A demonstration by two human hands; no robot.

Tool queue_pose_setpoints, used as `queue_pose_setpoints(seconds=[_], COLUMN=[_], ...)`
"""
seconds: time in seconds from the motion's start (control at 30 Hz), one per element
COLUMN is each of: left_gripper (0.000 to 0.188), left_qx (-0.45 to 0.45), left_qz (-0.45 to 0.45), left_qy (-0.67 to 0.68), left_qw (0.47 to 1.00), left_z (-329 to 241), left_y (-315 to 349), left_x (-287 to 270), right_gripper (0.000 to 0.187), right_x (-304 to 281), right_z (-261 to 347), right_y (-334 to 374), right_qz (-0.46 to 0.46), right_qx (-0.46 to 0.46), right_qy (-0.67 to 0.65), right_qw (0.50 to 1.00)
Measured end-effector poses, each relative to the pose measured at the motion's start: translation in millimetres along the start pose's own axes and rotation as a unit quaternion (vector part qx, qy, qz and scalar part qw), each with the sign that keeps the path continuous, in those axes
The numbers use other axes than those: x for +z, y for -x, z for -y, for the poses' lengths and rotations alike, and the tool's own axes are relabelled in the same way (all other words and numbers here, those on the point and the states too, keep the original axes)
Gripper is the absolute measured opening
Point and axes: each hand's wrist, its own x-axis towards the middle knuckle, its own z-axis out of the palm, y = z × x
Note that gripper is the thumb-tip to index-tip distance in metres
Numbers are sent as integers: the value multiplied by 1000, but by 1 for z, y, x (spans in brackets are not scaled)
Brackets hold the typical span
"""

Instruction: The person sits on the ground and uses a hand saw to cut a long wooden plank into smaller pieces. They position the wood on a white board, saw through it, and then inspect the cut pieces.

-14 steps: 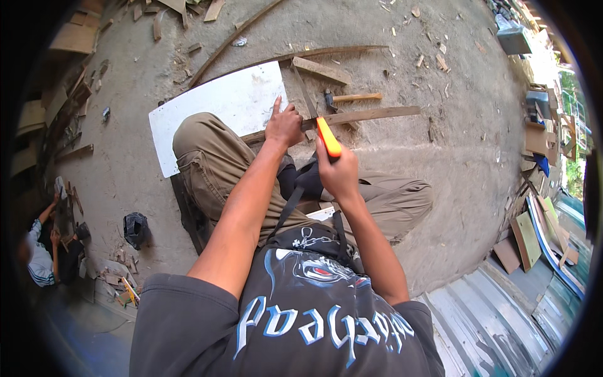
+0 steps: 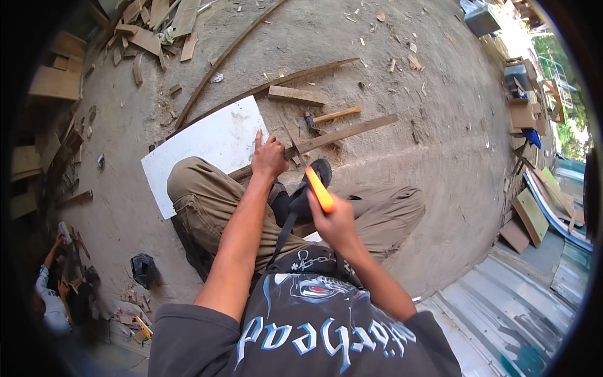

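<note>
A hand saw (image 2: 318, 186) with an orange and yellow handle is gripped in my right hand (image 2: 335, 221). Its thin blade lies across a long wooden strip (image 2: 361, 131), just right of my left hand (image 2: 270, 158). That hand is closed over the strip, its index finger stretched onto the edge of a white board (image 2: 204, 144). The board lies flat beyond my bent left knee. A hammer (image 2: 337, 115) with a wooden handle rests on the ground past the strip. Near it lies a short wooden block (image 2: 298, 95).
Long thin wood pieces (image 2: 221, 60) lie beyond the board. Wood scraps (image 2: 147, 38) pile up at the far left. A black plastic bag (image 2: 144, 269) sits on the left, near another person (image 2: 53, 298). Corrugated metal sheets (image 2: 490, 308) cover the lower right.
My right hand has pulled the saw back toward my body, so the handle sits farther from the strip. The left hand stays on the strip. The whole view has shifted and turned slightly.
</note>
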Motion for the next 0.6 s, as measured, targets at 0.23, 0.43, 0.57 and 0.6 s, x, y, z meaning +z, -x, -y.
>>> queue_pose_setpoints(seconds=[0.23,0.43,0.57,0.6], left_gripper=[28,27,23,23], left_qx=[5,-5,12,12], left_qz=[-16,-16,-40,-40], left_qy=[-2,-7,22,20], left_qw=[1000,1000,999,999], left_z=[1,5,-5,-6], left_y=[-5,1,-3,-1], left_x=[1,4,1,2], right_gripper=[27,23,32,31], right_x=[-4,-49,2,12], right_z=[3,31,-10,-13], right_y=[1,46,-28,-38], right_qz=[45,31,-24,-28], right_qx=[35,50,1,-12], right_qy=[12,-4,1,4], right_qw=[998,998,1000,1000])
